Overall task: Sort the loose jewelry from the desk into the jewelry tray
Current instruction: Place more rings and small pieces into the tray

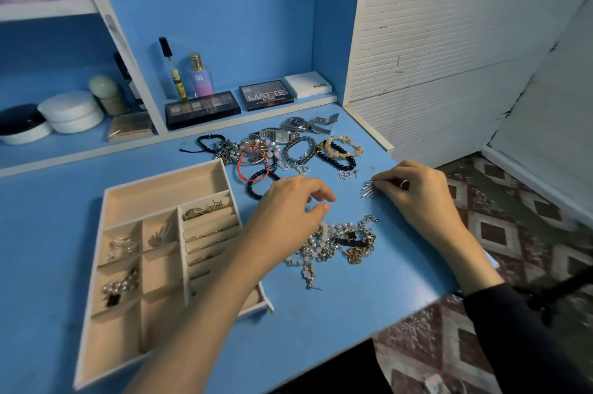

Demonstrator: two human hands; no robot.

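A big blue desk (48, 233) fills most of the view. On its left part sits a pale tray (106, 197) with many little boxes inside. The long box at the back of the tray has nothing in it. The rolls on the tray's right side hold rings (205, 210). Three small boxes on the left side hold a pearl piece (123, 246), a silver wing piece (163, 233) and a pearl piece with a black bit (118, 287).

The left hand (288, 204) reaches across the tray's right side. It is over the desk, between the tray and the loose jewelry. Its fingers are bent a little and apart from the thumb, and it holds nothing. The right hand (414, 191) is near the desk's right edge. Its fingertips pinch a spiky silver piece (369, 189) low over the desk.

The loose jewelry lies on the desk to the right of the tray. A heap of chains (340, 241), silver and gold with white beads, lies just in front of the two hands. Behind the hands is a bunch of bracelets (272, 152), some black, one red, one with yellow beads. Two watches (298, 124) lie just behind the bracelets.

At the back, on a low ledge, are two dark makeup boxes (202, 109), a white box (308, 84) and a pink bottle (199, 75).
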